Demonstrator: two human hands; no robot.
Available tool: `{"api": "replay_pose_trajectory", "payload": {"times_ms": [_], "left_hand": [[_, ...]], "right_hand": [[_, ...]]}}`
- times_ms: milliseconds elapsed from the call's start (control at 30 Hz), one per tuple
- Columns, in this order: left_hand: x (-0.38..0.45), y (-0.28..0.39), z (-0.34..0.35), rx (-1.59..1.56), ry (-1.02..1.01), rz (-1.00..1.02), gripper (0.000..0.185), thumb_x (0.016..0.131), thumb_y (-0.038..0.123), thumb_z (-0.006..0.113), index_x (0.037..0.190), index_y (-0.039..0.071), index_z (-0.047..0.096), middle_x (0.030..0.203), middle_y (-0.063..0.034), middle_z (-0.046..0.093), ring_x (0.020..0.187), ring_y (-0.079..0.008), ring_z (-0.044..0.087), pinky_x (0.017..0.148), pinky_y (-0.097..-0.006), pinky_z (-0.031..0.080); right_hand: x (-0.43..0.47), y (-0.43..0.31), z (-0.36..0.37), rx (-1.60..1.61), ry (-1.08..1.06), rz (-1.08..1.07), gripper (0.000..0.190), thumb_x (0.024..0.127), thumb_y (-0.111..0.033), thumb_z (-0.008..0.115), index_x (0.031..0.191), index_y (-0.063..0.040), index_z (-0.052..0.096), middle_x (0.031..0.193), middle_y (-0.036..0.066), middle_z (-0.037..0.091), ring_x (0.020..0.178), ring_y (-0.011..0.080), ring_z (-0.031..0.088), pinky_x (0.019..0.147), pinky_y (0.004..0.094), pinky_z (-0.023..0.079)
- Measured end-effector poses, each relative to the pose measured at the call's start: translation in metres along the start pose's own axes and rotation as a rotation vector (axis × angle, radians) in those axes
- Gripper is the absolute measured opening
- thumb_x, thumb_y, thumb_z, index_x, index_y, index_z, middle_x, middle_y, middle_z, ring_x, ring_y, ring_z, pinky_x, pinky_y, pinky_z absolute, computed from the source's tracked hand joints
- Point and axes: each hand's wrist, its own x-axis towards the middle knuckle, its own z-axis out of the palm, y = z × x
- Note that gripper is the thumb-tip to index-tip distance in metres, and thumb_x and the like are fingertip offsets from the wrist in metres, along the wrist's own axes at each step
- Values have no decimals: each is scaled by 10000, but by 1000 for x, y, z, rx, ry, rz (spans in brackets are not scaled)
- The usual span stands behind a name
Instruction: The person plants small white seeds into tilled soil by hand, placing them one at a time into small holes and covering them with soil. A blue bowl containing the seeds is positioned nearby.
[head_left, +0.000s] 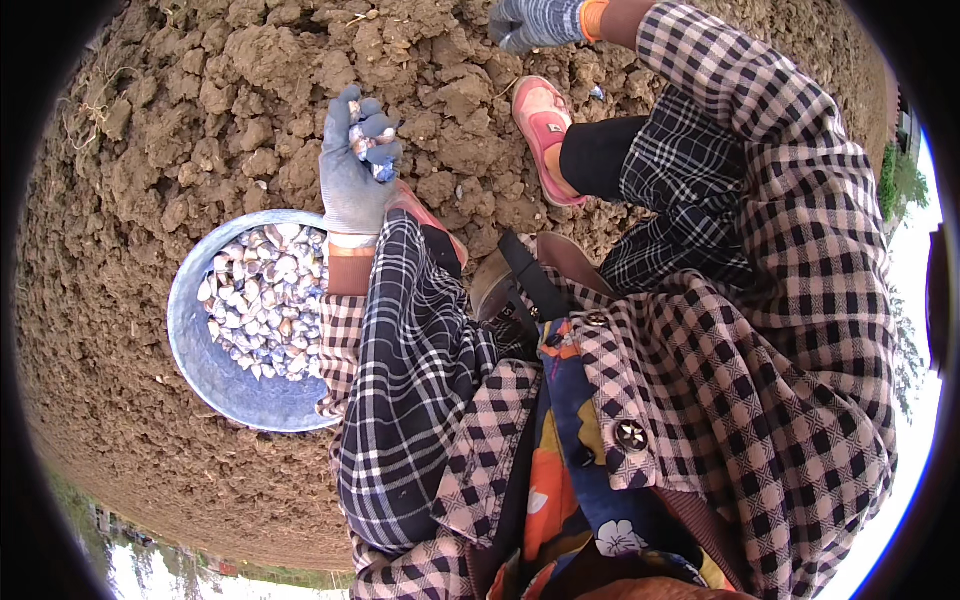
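Note:
My left hand (351, 161), in a grey coated work glove, is palm up with its fingers curled around several garlic cloves (367, 141) tinted blue and white. Just below its wrist, a blue-grey basin (259, 401) rests on the soil, holding many more such cloves (266, 300). My left sleeve covers the basin's right side. At the top edge my right hand (536, 24), in a speckled grey knit glove, is low over the soil with bent fingers. The frame cuts off part of it, and whether anything is between its fingertips is hidden.
Cloddy brown soil (187, 150) stretches all around. My pink shoes (541, 124) are planted on it, one beside my left wrist. A small blue-white piece (597, 92), perhaps a clove, lies right of the other shoe. Plants (904, 180) stand at the field's far edge.

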Motion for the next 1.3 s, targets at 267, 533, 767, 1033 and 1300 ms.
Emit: {"api": "replay_pose_trajectory", "payload": {"times_ms": [267, 533, 767, 1033, 1300], "left_hand": [[-6, 8, 14, 386, 170, 252, 327, 981, 152, 499, 1285, 41, 548, 1139, -116, 642, 904, -152, 642, 526, -222, 505], [-9, 7, 22, 284, 130, 215, 297, 1009, 154, 487, 1265, 10, 532, 1067, -143, 643, 847, -159, 610, 495, -212, 500], [1, 0, 10, 366, 198, 233, 311, 1004, 147, 491, 1280, 14, 541, 1056, -146, 669, 831, -196, 684, 531, -236, 578], [-1, -7, 8, 576, 329, 218, 297, 1020, 197, 496, 1226, -7, 559, 1031, -100, 659, 835, -141, 670, 638, -190, 576], [15, -41, -3, 789, 488, 35, 195, 929, 104, 621, 1097, 5, 624, 905, -87, 695, 662, -83, 643, 460, -165, 486]], "right_hand": [[12, -92, 43, 131, 176, -150, 204, 916, -263, 635, 1051, -110, 641, 950, 112, 685, 893, 321, 649, 786, 451, 505], [29, -73, 98, -134, 124, -90, 361, 894, -302, 669, 1235, -190, 632, 1124, 78, 655, 971, 287, 640, 862, 431, 505], [-1, -43, 88, 38, 111, 1, 283, 897, -304, 665, 1143, -163, 666, 977, 83, 705, 901, 296, 651, 791, 430, 523], [27, -104, 109, -549, 135, -213, 126, 816, -164, 650, 886, -128, 748, 939, 44, 684, 968, 252, 628, 803, 393, 481], [18, -64, 103, -405, -265, -294, 302, 880, -192, 632, 1179, -155, 653, 985, 106, 705, 914, 331, 678, 736, 464, 528]]}}
